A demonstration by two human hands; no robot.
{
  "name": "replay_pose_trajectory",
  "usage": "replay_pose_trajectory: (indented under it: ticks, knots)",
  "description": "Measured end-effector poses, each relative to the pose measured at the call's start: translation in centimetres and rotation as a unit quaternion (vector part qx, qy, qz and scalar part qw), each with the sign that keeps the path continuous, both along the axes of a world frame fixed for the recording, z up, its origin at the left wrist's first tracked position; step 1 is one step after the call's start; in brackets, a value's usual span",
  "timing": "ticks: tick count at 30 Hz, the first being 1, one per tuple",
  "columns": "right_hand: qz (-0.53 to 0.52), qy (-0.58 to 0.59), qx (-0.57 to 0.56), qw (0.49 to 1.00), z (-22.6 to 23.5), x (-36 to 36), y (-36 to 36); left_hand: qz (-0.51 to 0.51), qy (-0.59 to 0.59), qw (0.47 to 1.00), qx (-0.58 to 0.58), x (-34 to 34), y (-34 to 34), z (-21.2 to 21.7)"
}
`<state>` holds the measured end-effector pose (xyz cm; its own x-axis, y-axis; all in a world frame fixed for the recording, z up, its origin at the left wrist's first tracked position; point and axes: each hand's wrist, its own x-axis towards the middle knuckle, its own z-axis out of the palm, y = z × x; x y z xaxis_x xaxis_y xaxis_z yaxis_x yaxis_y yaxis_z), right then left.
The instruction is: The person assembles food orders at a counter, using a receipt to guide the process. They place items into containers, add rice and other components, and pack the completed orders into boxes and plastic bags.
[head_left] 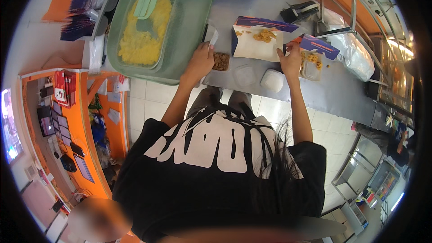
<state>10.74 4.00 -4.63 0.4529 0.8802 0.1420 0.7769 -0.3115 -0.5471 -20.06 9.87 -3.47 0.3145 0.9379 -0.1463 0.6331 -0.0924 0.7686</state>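
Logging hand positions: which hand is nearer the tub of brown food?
Left. The left hand is just left of the tub; the right hand is farther away, to its right.

Head-worn, as L one of a side-by-side fisheye pair. Looks steeply down & a bit fwd, upright, unmirrored, w/ wearer's own L at L. Sits v. close to black T-shirt (211,198), lower ctr; farther off from L hand (201,60) & R hand (290,58), upper ctr. Faces steel desk (265,6) across top, seen approx. from above, over its near edge. Also takes in white tiled floor (335,148), well below desk. Covers v. wide angle, bending orange shelf unit (84,126) toward L rim, w/ black surround at corners.
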Motion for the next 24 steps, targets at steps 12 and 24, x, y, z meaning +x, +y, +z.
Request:
replay_pose_trajectory:
  ticks: [12,24]
  knots:
    - [-0.024,-0.04,-0.055,0.997,-0.6,-0.6,0.3,-0.145,0.166,0.974,-0.045,8.0,7.8,-0.3]
    - [-0.029,0.575,0.095,0.812,3.9,-1.8,-0.5,-0.101,0.002,0.988,0.117,3.8,7.3,13.1]
